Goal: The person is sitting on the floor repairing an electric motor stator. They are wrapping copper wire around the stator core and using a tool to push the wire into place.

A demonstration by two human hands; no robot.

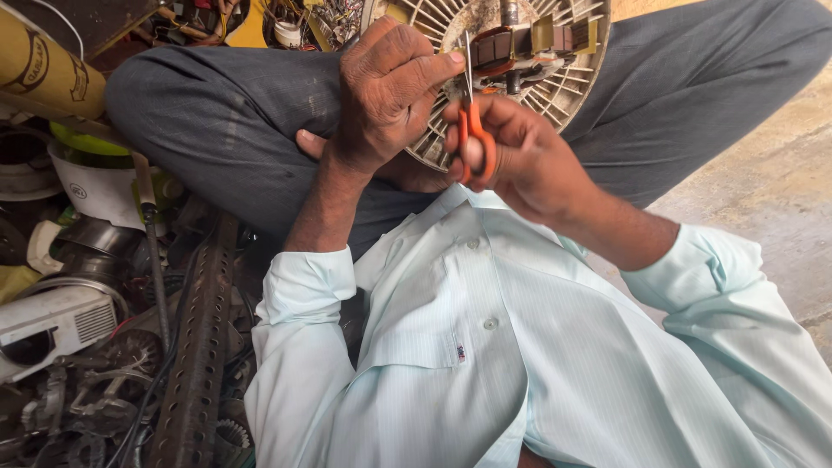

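Right hand (520,156) grips orange scissors (472,130), blades up; left hand (386,91) curled, thumb against blades, touching fan motor (537,52) on lap.

A perforated dark metal bar (201,347) runs from about 7 o'clock up toward the centre-left, lying across a heap of greasy gears and wiring (95,407). At 9 o'clock sits a white plastic casing (52,325) with a slotted vent, and just above it a white tub (100,186) with a lime-green rim. A yellow cylinder (43,69) slants in at 10 o'clock. A screwdriver (154,251) stands near the tub. Bare concrete floor (771,182) fills the 3 o'clock side.
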